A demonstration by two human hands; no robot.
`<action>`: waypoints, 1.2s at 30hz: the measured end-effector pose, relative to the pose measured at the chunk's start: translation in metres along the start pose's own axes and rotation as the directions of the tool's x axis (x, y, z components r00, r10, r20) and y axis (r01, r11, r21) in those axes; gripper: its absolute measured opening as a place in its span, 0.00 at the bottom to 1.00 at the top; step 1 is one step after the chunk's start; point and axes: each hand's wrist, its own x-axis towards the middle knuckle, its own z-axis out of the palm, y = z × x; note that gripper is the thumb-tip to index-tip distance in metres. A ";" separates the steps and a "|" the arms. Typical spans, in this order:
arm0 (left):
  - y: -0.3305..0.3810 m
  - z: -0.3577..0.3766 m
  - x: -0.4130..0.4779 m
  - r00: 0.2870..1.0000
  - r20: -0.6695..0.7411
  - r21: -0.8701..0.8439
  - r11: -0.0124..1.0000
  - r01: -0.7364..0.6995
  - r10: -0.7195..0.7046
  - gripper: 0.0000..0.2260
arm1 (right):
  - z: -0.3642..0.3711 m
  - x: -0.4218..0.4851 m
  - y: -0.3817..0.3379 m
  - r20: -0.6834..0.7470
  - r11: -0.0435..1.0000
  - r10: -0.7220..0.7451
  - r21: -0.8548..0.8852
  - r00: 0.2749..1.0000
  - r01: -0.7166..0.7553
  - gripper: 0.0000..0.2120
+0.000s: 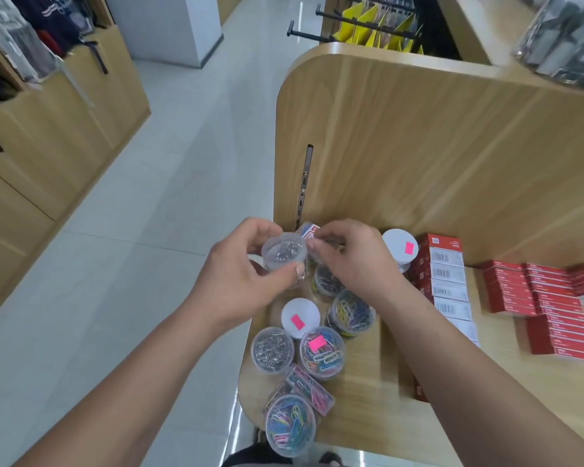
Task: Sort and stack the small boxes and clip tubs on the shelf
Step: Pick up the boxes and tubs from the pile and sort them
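Forearms: both reach in from the bottom corners and meet above the left end of the shelf.
Nearest tub: a clear round tub of coloured clips at the shelf's front edge, touching a flat clear box of coloured clips that lies at a slant.
Left hand: fingers and thumb are curled round the held tub, a clear tub of silver clips lifted clear of the shelf, its round face turned toward the camera.
Right hand: fingers are curled, tips pinched together just beside the held tub's right rim, apparently on a small labelled pack with red and white print. The grip is partly hidden.
Cluster below: a silver-clip tub, a pink-tagged coloured tub, a white-lidded tub, another coloured tub and a dark-clip tub half under the right hand, all upright and close together.
Red boxes: stacked to the right of the tubs, with more red stacks further right.
Key relation: the matching silver-clip tub sits below the left hand and toward the person, axis upright. The left hand is the nearer one, so stacking like on like probably means lowering the held tub toward the person and levelling it.
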 end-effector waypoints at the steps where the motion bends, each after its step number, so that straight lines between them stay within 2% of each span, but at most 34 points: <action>1: -0.001 0.002 0.004 1.000 0.004 0.017 1.000 -0.009 0.009 0.18 | -0.003 -0.001 0.000 -0.025 1.000 0.013 0.023 1.000 -0.012 0.07; 6: -0.005 0.016 0.020 0.996 0.087 0.088 0.996 -0.029 0.022 0.20 | -0.024 -0.015 0.001 -0.122 0.992 0.074 0.113 0.990 -0.061 0.08; 9: -0.005 0.023 0.022 0.994 0.105 0.080 0.996 -0.040 0.031 0.21 | -0.025 -0.023 0.001 -0.071 0.988 0.057 0.149 0.996 -0.046 0.10; 14: -0.010 0.021 0.022 0.993 0.114 0.041 0.998 -0.045 0.040 0.23 | -0.012 -0.028 0.002 -0.060 0.998 -0.009 0.055 0.998 0.012 0.11; 19: -0.012 0.007 0.014 0.992 0.095 0.158 0.983 -0.095 0.080 0.23 | -0.010 -0.029 0.003 -0.005 0.994 -0.042 0.098 0.999 0.042 0.17; 23: -0.026 0.000 -0.014 0.990 0.000 0.300 0.945 -0.134 0.140 0.15 | -0.013 -0.033 -0.005 0.041 0.990 -0.100 0.103 0.994 0.095 0.26; 25: -0.032 0.006 -0.025 0.995 0.042 0.337 0.937 -0.098 0.089 0.11 | -0.007 -0.030 -0.010 0.094 0.993 -0.119 0.036 0.988 0.116 0.31; 28: -0.037 0.020 -0.035 0.991 0.135 0.392 0.919 -0.051 -0.002 0.13 | 0.001 -0.025 -0.013 0.077 0.994 -0.104 -0.032 0.992 0.106 0.29; 33: -0.042 0.028 -0.035 0.968 0.246 0.379 0.924 -0.057 -0.041 0.15 | 0.003 -0.017 -0.005 0.020 0.994 -0.102 -0.028 0.995 0.103 0.28; 36: -0.040 0.030 -0.029 0.961 0.264 0.483 0.874 -0.052 -0.089 0.17 | 0.004 -0.013 -0.002 -0.029 0.997 -0.077 0.002 0.997 0.077 0.24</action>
